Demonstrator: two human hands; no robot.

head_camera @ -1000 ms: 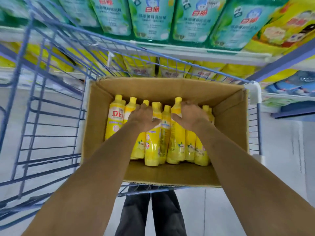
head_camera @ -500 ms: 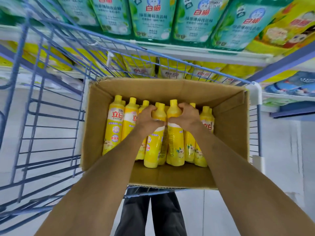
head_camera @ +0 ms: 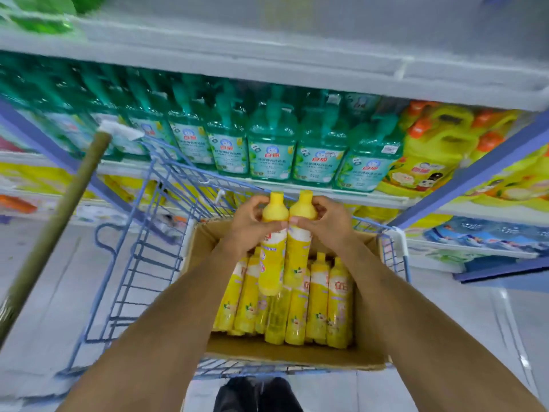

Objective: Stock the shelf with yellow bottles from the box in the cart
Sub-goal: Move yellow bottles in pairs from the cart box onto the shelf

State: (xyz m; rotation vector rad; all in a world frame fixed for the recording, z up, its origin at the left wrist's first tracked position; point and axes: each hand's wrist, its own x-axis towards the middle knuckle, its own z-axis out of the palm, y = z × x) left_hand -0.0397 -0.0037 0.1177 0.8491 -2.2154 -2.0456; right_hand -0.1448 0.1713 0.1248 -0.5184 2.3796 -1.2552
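Observation:
Two yellow bottles are held upright, side by side, above the open cardboard box (head_camera: 368, 322). My left hand (head_camera: 248, 226) is shut on the left yellow bottle (head_camera: 271, 263) near its neck. My right hand (head_camera: 329, 223) is shut on the right yellow bottle (head_camera: 298, 257) the same way. Several more yellow bottles (head_camera: 326, 301) stand in the box, which sits in the blue wire cart (head_camera: 130, 263). The shelf (head_camera: 326, 194) lies just beyond the cart.
Green pump bottles (head_camera: 271, 144) fill the shelf level ahead, with yellow jugs (head_camera: 430, 150) to their right. A white shelf board (head_camera: 267, 63) hangs above them. A brownish pole (head_camera: 59, 221) leans at the left. Blue shelf uprights (head_camera: 475, 173) frame the bay.
Both hands have lifted one bottle each up out of the box. The view has tilted upward, showing the green pump bottles and the upper shelf board.

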